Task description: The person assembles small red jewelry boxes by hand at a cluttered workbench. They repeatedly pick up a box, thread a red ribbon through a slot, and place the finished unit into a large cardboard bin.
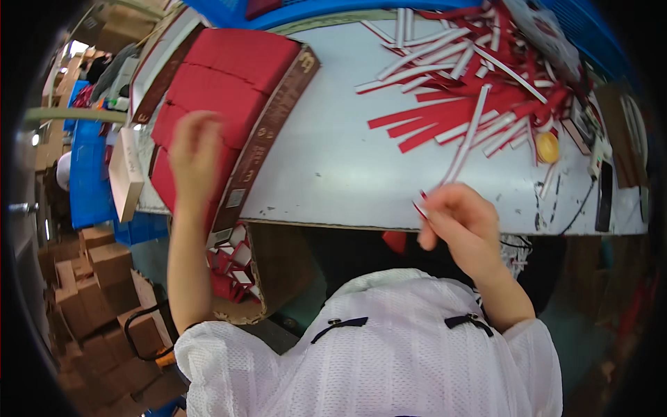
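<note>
Pinching the red-and-white strip (pixel 470 142) by its end should limit creasing — right hand (pixel 462 226) grip closed on it at the tabletop's (pixel 319 181) near edge, left hand (pixel 196 156) too blurred to tell

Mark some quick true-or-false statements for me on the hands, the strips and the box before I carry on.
1. The right hand holds a red-and-white strip. True.
2. The left hand is over the loose strips. False: the left hand, blurred, is over the red pieces in the brown box; whether it touches them cannot be told.
3. Loose strips lie heaped on the table, to the right of the brown box. True.
4. The pieces in the brown box are blue. False: they are red.
5. A round yellow item lies by the loose strips. True.
</note>
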The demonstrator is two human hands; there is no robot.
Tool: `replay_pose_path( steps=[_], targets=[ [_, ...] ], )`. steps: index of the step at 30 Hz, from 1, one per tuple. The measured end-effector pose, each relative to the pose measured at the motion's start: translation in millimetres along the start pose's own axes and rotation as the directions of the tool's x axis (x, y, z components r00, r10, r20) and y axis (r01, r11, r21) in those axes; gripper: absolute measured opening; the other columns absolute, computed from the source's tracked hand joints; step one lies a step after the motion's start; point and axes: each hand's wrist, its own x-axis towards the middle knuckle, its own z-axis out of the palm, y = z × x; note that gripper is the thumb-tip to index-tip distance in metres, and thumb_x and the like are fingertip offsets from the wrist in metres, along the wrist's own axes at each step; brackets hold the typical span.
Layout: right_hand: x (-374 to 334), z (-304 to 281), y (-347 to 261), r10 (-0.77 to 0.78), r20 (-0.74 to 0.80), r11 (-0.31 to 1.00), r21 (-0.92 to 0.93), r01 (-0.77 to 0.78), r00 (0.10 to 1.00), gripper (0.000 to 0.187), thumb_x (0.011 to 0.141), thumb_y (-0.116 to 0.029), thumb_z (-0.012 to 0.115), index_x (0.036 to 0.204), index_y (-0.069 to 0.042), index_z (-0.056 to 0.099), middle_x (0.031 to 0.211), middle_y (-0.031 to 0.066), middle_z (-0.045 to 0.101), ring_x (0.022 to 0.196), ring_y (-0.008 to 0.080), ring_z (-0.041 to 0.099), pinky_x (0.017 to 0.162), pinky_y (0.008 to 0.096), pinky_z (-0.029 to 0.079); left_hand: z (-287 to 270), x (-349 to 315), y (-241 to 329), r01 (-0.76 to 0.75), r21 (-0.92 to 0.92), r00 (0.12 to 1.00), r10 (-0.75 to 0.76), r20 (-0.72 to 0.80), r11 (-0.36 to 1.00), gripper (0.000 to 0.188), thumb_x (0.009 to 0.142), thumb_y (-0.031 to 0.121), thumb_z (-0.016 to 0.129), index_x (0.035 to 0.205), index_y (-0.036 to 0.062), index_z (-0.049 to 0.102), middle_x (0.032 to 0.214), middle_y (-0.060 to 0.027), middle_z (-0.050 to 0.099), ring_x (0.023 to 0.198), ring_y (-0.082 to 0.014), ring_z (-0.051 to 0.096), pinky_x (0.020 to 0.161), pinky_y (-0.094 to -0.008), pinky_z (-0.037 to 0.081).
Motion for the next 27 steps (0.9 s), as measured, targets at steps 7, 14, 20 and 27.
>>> replay_pose_path(
  steps=[7,14,20,27],
  targets=[
    [-3.4,-8.3,12.4,-0.263,-0.174,0.958,-0.166,0.235,0.949,0.005,0.079,-0.001,0.051,0.084,0.000,0.048,0.061,0.0031,0.054,0.050,0.0047,0.050,0.044,0.0167,0.039,121.9,-66.2,121.2,0.206,-0.516,0.807,0.154,0.570,0.831,0.006,0.072,0.003,0.055,0.074,-0.0013,0.051,0.066,-0.0079,0.052,0.056,-0.0134,0.050,0.052,-0.0240,0.041],
    [-11.0,-31.1,15.0,-0.477,-0.166,0.760,-0.572,0.310,0.863,0.008,0.074,0.001,0.056,0.081,0.001,0.052,0.073,0.0078,0.057,0.052,0.0111,0.055,0.044,0.0214,0.042,153.5,-75.7,133.5,0.041,-0.508,0.878,0.211,0.429,0.860,0.001,0.069,-0.002,0.053,0.070,-0.0015,0.052,0.063,-0.0079,0.052,0.053,-0.0145,0.050,0.048,-0.0239,0.039],
    [-5.7,-42.5,14.1,-0.768,0.162,0.184,-0.870,0.457,0.619,0.018,0.064,0.005,0.059,0.081,0.001,0.055,0.076,0.0111,0.056,0.058,0.0221,0.056,0.049,0.0267,0.045,158.6,-79.0,138.8,-0.116,-0.452,0.906,0.281,0.318,0.884,0.005,0.065,-0.005,0.053,0.069,-0.0014,0.052,0.060,-0.0089,0.052,0.053,-0.0194,0.051,0.048,-0.0257,0.040],
    [-21.5,-52.9,18.6,-0.781,0.002,0.391,-0.778,0.491,0.624,0.009,0.067,0.000,0.053,0.077,0.000,0.052,0.079,0.0064,0.054,0.051,0.0119,0.050,0.044,0.0220,0.041,156.5,-79.2,152.1,-0.475,-0.372,0.790,0.572,0.220,0.798,0.008,0.062,-0.006,0.053,0.068,-0.0011,0.053,0.061,-0.0095,0.053,0.052,-0.0207,0.050,0.047,-0.0273,0.040]
  ],
)
